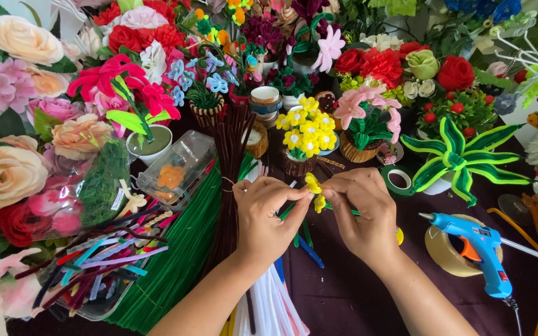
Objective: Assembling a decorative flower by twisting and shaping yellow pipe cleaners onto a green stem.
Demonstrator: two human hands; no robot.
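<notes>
Crowded with handmade flowers, the dark purple tabletop [344,292] barely shows between the heaps of craft stuff. Both of the person's hands meet near the middle of it, over a small stem of yellow flowers [314,190] with a green stalk. The left hand [264,214] is curled closed, its fingertips pinching the stem just under the upper blossom, and the right hand [362,208] is closed too, gripping the green stalk from the other side so that the two thumbs nearly touch. Just behind the hands stands a little woven pot of yellow flowers [306,134], and to its right a pot of pink flowers [368,121]. A bundle of dark brown pipe cleaners [228,168] rises beside the left wrist, with a thick sheaf of green pipe cleaners [175,255] lying to its left and a clear tub of mixed coloured ones [94,261] further out. To the right of the right forearm rests a blue glue gun [477,249], propped against a roll of tape [443,255], and a green-and-white striped leaf plant [456,158] sits behind it. Large cream and peach roses [7,171] fill the left edge.
</notes>
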